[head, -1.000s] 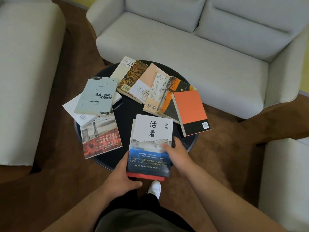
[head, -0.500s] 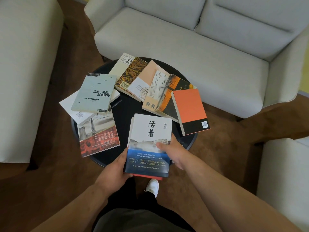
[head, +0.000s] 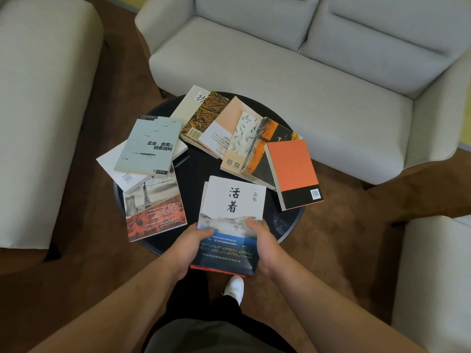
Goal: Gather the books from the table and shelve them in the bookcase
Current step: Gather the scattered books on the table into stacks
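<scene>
At the near edge of the round table (head: 196,174), the left hand (head: 190,247) and right hand (head: 265,247) each curl round one side of a small stack of books (head: 233,200), which juts out past the rim. The gathering step looks barely begun. The next move is probably to lift the stack or add a neighbour: the orange book (head: 290,164) overhanging the right edge, or the red-covered book (head: 155,210) overhanging the left edge. Bare tabletop shows only in the middle, and no bookcase is in view.
</scene>
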The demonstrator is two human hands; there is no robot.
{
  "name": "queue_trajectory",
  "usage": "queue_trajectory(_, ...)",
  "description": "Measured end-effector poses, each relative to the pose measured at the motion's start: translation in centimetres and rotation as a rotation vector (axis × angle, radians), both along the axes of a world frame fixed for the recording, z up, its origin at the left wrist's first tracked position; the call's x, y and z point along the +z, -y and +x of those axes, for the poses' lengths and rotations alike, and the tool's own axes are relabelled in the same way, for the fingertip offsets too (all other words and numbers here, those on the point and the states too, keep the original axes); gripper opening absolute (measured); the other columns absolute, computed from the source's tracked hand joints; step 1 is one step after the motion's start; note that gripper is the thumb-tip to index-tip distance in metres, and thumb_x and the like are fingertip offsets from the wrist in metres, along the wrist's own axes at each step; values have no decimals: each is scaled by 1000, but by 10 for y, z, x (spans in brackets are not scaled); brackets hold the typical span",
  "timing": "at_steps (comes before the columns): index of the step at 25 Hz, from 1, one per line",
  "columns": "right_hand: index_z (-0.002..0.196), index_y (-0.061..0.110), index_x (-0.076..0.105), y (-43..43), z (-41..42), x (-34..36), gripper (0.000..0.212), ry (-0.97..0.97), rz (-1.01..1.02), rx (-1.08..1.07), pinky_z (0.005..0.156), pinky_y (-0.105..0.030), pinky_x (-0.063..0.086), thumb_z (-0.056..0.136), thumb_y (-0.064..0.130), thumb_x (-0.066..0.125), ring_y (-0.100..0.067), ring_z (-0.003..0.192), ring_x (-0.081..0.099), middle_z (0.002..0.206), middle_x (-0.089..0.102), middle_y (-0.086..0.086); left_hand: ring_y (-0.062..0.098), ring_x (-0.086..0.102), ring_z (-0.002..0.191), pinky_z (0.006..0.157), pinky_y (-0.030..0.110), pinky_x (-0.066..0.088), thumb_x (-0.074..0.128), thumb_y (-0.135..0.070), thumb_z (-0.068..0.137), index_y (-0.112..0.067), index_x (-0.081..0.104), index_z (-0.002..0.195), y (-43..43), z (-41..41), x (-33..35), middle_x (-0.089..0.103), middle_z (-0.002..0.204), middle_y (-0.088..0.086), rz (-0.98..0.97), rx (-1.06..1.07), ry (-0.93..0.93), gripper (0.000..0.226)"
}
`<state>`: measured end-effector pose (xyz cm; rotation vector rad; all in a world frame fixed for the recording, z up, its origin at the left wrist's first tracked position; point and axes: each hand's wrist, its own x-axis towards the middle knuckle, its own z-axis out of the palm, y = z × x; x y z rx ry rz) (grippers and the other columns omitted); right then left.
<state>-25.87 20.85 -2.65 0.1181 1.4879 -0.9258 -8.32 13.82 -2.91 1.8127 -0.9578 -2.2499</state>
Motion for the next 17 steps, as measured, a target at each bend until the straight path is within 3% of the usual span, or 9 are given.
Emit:
queue_trajectory(6, 137, 18, 40, 14, -12, -8, 44, -343, 50, 370, 87, -33, 53, 101, 38, 56, -17, 105, 63, 126, 61, -1, 19, 68, 105, 99, 41, 53, 62, -29, 97, -23, 52, 121, -1, -4, -4, 69, 115, 2, -182, -232, 183, 27)
queue_trajectory(10, 131, 20, 46, 14, -14, -11, 35, -350, 35, 395, 73, -25, 50, 101, 33, 58, -9, 98, 62, 123, 61, 3, 18, 67, 101, 83, 32, 54, 67, -19, 95, -17, 56, 119, -2, -9, -1, 69, 113, 4, -220, -173, 218, 27)
queue_trajectory(14, 132, 23, 52, 15, -15, -17, 36, -340, 3, 386, 88, -35, 56, 99, 32, 61, -14, 108, 65, 129, 65, 2, 20, 68, 104, 96, 42, 55, 70, -23, 92, -18, 56, 121, 5, -4, -1, 69, 115, 4, -188, -247, 227, 32)
queue_trajectory(17, 126, 24, 57, 15, -21, -9, 31, -338, -5, 484, 83, -32, 57, 98, 37, 61, -14, 104, 68, 123, 69, 3, 17, 69, 101, 92, 41, 56, 72, -33, 90, -20, 58, 121, 16, -3, 5, 71, 114, 0, -140, -359, 247, 36)
